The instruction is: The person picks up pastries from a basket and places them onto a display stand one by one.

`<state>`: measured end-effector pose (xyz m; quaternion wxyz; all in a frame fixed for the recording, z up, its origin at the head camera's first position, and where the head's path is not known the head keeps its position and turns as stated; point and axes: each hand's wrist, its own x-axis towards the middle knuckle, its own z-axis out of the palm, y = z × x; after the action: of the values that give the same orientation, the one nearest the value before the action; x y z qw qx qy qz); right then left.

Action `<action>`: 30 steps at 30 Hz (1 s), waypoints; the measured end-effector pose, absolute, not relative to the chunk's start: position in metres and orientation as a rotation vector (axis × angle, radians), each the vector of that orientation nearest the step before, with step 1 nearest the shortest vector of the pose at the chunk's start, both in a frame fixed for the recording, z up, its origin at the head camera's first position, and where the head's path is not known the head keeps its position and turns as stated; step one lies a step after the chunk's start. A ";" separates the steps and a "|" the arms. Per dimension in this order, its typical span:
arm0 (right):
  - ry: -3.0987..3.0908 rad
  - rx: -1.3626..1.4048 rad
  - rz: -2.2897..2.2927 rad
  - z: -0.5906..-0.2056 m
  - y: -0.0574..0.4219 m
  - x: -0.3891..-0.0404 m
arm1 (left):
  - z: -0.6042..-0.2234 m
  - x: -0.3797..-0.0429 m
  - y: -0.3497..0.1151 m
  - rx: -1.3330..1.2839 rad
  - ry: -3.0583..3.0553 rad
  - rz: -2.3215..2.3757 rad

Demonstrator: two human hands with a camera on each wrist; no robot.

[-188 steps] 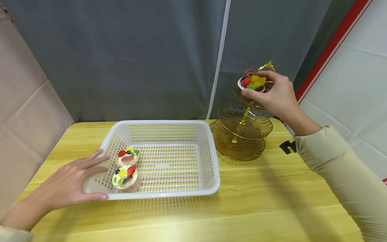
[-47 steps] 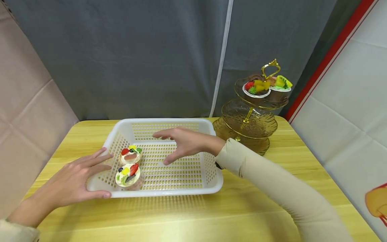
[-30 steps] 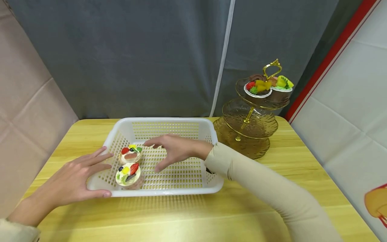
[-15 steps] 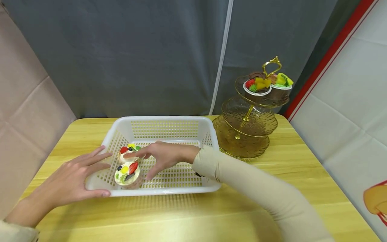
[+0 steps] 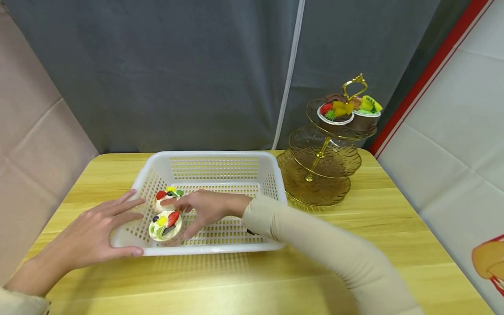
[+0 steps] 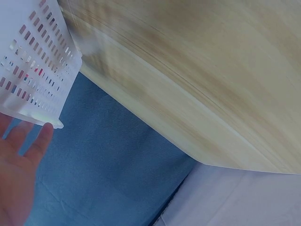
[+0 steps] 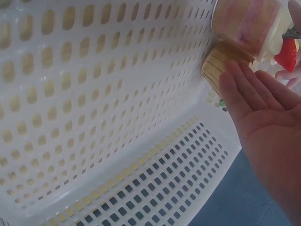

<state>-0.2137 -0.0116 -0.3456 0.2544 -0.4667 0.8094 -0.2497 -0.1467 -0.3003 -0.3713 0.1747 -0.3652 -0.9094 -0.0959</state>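
Since the near cupcake (image 5: 165, 227) looks like a small, light piece with a smooth pink-striped side, it would probably feel a little springy and somewhat slick. The fruit on top seems the most fragile part, so a gentle hold round the side, below the cream, would suit it best. The far cupcake (image 5: 159, 206), with its tan ribbed case, should offer more grip, though the case might dent under a hard pinch.

Taking twelve o'clock as straight away from the person, both cupcakes sit upright at the nine o'clock end of the white basket (image 5: 220, 154), the far one just beside the near one at its twelve. From the right hand (image 5: 208, 208), the near cupcake lies at eight o'clock, the far one at nine. That hand reaches in with fingers nearly straight and the thumb well apart; the fingertips overlap the far cupcake, but whether they touch it I cannot tell. The left hand (image 5: 92, 229) is spread wide, fingers and thumb resting along the basket's rim; from it, the near cupcake lies at three o'clock, just inside the wall.
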 end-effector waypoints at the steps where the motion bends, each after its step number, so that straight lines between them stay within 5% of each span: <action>1: 2.203 -1.266 -0.675 -0.347 -0.012 -0.214 | -0.371 -0.147 -0.300 -1.034 -2.579 -0.272; 30: 2.312 -1.244 -0.579 -0.358 -0.037 -0.210 | -0.371 -0.148 -0.299 -1.011 -2.596 -0.278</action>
<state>-0.2096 -0.0375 -0.3581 0.2247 -0.4509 0.8380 -0.2098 -0.1480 -0.2987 -0.3710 0.1703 -0.3558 -0.9137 -0.0978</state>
